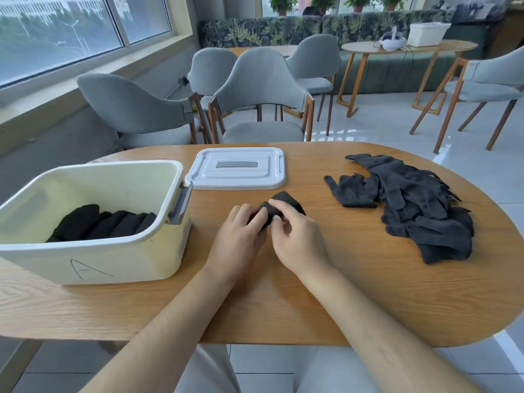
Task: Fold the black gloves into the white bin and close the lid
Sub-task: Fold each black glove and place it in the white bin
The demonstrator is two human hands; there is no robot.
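A folded black glove lies on the wooden table in front of me. My left hand and my right hand both grip it from the near side, fingers curled over its edge. The white bin, marked with an "A", stands open at the left and holds several folded black gloves. Its white lid lies flat on the table behind my hands. A loose pile of unfolded black gloves sits at the right.
Grey upholstered chairs stand along the table's far side. Behind them at the right is a second wooden table with another white bin on it. A window runs along the left wall.
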